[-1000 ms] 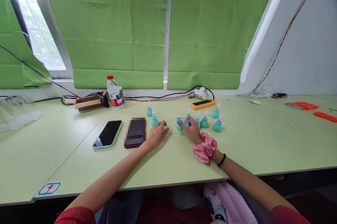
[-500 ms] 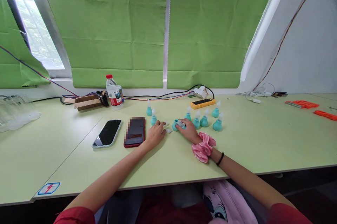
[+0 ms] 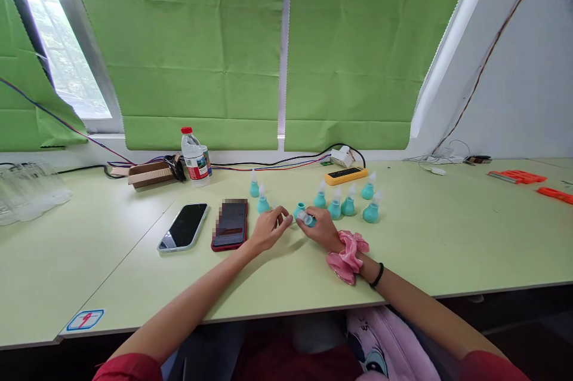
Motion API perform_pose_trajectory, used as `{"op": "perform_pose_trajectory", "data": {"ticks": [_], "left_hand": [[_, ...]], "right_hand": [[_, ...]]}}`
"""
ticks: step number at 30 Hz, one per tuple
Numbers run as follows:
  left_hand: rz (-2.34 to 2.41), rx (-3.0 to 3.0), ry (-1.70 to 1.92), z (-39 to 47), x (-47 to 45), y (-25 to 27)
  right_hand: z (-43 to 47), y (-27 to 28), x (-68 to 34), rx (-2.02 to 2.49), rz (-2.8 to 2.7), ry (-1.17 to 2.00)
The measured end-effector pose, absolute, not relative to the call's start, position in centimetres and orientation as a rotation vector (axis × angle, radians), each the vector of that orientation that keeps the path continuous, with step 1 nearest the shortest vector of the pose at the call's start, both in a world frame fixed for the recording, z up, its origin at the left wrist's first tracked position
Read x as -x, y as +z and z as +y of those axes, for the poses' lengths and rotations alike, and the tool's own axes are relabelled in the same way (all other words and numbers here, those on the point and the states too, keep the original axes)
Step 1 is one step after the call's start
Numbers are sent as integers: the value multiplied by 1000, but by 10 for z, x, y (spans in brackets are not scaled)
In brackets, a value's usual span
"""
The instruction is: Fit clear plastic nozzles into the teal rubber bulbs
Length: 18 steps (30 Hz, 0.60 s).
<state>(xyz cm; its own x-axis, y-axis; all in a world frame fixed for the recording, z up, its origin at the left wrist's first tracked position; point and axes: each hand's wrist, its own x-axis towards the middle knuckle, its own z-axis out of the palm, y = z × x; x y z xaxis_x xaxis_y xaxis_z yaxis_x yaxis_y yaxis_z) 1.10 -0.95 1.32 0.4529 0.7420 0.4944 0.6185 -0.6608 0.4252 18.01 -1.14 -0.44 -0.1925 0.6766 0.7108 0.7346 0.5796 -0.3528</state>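
My right hand point(image 3: 323, 229) grips a teal nasal aspirator bulb point(image 3: 311, 221) with a clear collar point(image 3: 302, 215) turned toward the left. Close by on its left, my left hand point(image 3: 271, 229) has thumb and forefinger pinched together. A small pale piece shows at those fingertips, too small to make out. Just behind the held bulb stands an open teal bulb point(image 3: 300, 208) without a tip. Two aspirators with clear pointed tips, one of them the near one point(image 3: 262, 204), stand beyond my left hand. Several more, among them the rightmost aspirator point(image 3: 371, 212), stand behind and right of my right hand.
Left of my left forearm lie a white-cased phone point(image 3: 183, 227) and a red-cased phone point(image 3: 230, 226). A water bottle point(image 3: 195, 160), an open cardboard box point(image 3: 150, 175) and a yellow power strip point(image 3: 345, 175) line the back. Orange tools point(image 3: 517, 177) lie far right.
My left hand has moved right, up to the held bulb, and its fingers have closed. My right hand has tilted the bulb's clear collar to the left, nearer my left fingertips.
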Motion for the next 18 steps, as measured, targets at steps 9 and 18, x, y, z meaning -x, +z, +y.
{"op": "perform_pose_trajectory", "data": {"ticks": [9,18], "left_hand": [[1206,-2750,736,-21,-21,11],[1141,-2810,664,-26,-22,15]], "right_hand": [[-28,-3,-169,1240,-2276,-11],[-28,2,-171,1355,-2187,17]]}}
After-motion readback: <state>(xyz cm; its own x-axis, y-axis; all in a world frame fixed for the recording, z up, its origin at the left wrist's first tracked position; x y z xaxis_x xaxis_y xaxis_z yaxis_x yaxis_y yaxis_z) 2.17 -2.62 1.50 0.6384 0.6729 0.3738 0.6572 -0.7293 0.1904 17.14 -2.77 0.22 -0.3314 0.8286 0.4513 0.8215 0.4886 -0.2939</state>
